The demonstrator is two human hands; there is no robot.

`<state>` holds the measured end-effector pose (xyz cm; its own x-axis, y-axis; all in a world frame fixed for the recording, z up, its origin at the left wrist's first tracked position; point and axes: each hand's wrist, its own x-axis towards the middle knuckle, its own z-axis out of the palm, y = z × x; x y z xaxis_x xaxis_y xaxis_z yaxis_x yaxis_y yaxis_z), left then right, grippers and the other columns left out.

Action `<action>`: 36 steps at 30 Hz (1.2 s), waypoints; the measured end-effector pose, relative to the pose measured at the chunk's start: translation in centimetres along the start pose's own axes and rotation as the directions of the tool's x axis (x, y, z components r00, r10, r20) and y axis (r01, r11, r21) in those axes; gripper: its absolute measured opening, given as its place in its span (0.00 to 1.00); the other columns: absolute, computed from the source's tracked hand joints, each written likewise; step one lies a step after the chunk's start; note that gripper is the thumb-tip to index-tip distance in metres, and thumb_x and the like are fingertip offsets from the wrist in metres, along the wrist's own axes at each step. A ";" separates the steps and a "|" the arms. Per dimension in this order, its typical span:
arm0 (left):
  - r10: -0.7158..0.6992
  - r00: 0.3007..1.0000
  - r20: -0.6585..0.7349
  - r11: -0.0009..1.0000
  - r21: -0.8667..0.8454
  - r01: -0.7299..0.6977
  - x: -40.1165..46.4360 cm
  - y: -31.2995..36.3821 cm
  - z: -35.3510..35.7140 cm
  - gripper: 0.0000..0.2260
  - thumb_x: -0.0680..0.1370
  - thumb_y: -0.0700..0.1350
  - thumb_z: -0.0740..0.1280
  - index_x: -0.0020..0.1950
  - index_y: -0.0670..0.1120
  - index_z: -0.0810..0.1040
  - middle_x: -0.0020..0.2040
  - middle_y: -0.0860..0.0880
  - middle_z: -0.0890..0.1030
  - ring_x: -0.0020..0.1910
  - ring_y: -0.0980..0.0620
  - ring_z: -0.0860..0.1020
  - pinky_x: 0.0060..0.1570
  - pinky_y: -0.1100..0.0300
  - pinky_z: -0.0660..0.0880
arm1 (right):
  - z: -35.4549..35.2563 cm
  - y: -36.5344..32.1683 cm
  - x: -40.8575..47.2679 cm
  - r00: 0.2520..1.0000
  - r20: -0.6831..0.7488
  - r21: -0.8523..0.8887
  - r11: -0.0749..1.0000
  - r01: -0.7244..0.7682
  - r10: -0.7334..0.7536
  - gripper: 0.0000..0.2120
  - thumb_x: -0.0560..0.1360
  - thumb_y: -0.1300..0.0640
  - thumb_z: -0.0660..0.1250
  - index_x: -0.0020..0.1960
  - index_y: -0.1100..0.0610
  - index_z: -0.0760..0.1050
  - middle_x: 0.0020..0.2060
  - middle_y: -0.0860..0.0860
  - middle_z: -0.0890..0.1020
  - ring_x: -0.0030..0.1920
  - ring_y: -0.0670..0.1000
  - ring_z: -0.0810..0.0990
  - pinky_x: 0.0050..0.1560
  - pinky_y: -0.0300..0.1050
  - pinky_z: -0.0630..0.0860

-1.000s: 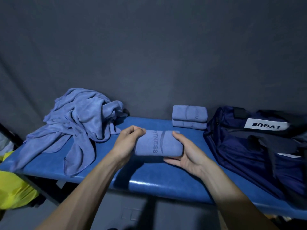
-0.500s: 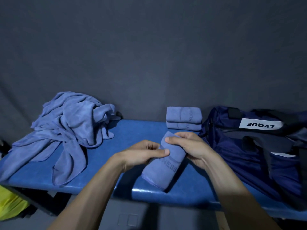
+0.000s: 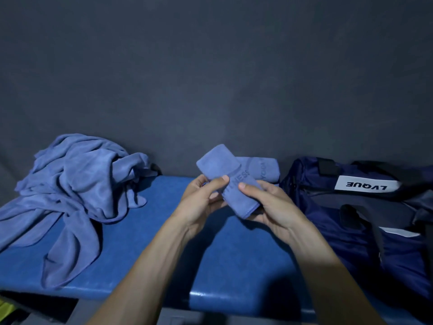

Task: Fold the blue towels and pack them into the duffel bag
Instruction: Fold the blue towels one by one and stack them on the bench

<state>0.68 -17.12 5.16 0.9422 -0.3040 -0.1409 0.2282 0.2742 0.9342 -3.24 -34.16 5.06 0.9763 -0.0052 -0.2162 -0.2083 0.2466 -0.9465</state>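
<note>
A folded blue towel (image 3: 228, 178) with "FITNESS" lettering is held up above the blue bench (image 3: 145, 242), tilted with its far end raised. My left hand (image 3: 201, 200) grips its left side, thumb on top. My right hand (image 3: 269, 205) grips its lower right end. Behind it a stack of folded blue towels (image 3: 264, 168) lies at the back of the bench, partly hidden. A heap of unfolded blue towels (image 3: 77, 191) covers the bench's left part. The navy duffel bag (image 3: 365, 221) lies open on the right, with a white "LVQUE" label.
A dark grey wall rises right behind the bench. Something yellow (image 3: 5, 308) shows below the bench's front left edge. Dark straps of the bag lie across its opening.
Both hands have lifted the folded towel off the bench and turned it, raising its far end in front of the folded stack. The camera view has shifted slightly.
</note>
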 end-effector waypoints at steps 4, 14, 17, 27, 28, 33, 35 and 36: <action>-0.026 1.000 -0.004 1.000 -0.010 0.026 1.2 0.9 0.2 0.07 0.81 0.50 0.68 0.55 0.48 0.82 0.49 0.47 0.86 0.46 0.48 0.84 0.48 0.53 0.81 | -1.9 -1.1 1.0 0.998 -0.032 -0.001 0.999 0.052 -0.052 0.15 0.77 0.59 0.71 0.62 0.61 0.81 0.56 0.57 0.86 0.58 0.57 0.85 0.60 0.54 0.80; -0.026 0.998 -0.053 0.985 0.169 0.034 4.5 2.1 0.9 0.13 0.80 0.55 0.68 0.49 0.44 0.76 0.43 0.41 0.86 0.37 0.48 0.82 0.39 0.54 0.80 | -5.0 -3.9 3.5 0.921 -0.361 -0.020 0.988 0.151 -0.148 0.18 0.79 0.44 0.70 0.56 0.58 0.82 0.39 0.51 0.82 0.36 0.49 0.78 0.28 0.42 0.71; 0.002 0.999 -0.045 0.980 0.200 0.007 5.2 2.2 1.4 0.15 0.81 0.55 0.67 0.50 0.43 0.77 0.43 0.40 0.86 0.37 0.47 0.82 0.38 0.54 0.80 | -5.2 -4.3 3.9 0.899 -0.384 -0.071 0.977 0.201 -0.213 0.17 0.79 0.43 0.68 0.55 0.56 0.83 0.41 0.51 0.84 0.38 0.49 0.79 0.30 0.44 0.73; 0.052 0.998 -0.041 0.935 0.353 -0.034 7.5 1.8 1.6 0.13 0.82 0.50 0.68 0.41 0.44 0.79 0.45 0.39 0.86 0.38 0.47 0.81 0.36 0.54 0.80 | -6.4 -4.1 6.4 0.808 -0.405 -0.408 0.876 0.258 -0.427 0.29 0.80 0.39 0.65 0.77 0.50 0.69 0.71 0.44 0.75 0.46 0.36 0.84 0.51 0.48 0.84; 0.061 0.997 -0.042 0.930 0.365 -0.042 7.8 1.6 1.5 0.13 0.82 0.50 0.68 0.42 0.43 0.79 0.45 0.40 0.86 0.38 0.47 0.81 0.35 0.55 0.80 | -6.3 -4.1 6.7 0.815 -0.400 -0.427 0.872 0.238 -0.419 0.28 0.81 0.41 0.63 0.78 0.49 0.67 0.72 0.43 0.73 0.42 0.32 0.83 0.56 0.52 0.83; 0.076 0.995 -0.067 0.910 0.413 -0.041 9.4 1.4 0.8 0.14 0.82 0.52 0.67 0.42 0.44 0.78 0.42 0.43 0.86 0.33 0.50 0.79 0.33 0.56 0.78 | -6.6 -4.1 8.4 0.830 -0.415 -0.422 0.887 0.186 -0.372 0.24 0.84 0.54 0.56 0.80 0.49 0.64 0.63 0.32 0.73 0.38 0.36 0.84 0.56 0.46 0.82; 0.065 0.995 -0.078 0.902 0.430 -0.026 9.9 1.2 0.4 0.15 0.82 0.53 0.67 0.43 0.44 0.77 0.39 0.45 0.86 0.32 0.50 0.78 0.31 0.58 0.77 | -6.7 -3.8 8.9 0.829 -0.404 -0.489 0.857 0.161 -0.387 0.24 0.84 0.53 0.57 0.80 0.48 0.64 0.70 0.40 0.73 0.39 0.44 0.86 0.41 0.29 0.77; 0.058 0.995 -0.085 0.903 0.429 -0.016 10.1 1.1 0.2 0.15 0.82 0.54 0.66 0.43 0.43 0.77 0.38 0.46 0.85 0.32 0.50 0.78 0.30 0.58 0.77 | -6.7 -3.5 9.1 0.824 -0.404 -0.526 0.838 0.146 -0.397 0.23 0.84 0.52 0.58 0.79 0.47 0.65 0.71 0.43 0.73 0.40 0.46 0.86 0.35 0.26 0.73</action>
<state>10.43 -20.05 4.77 0.9712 -0.2092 -0.1137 0.0856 -0.1388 0.9866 5.95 -41.57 4.80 0.8638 -0.4936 0.1009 -0.0625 -0.3037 -0.9507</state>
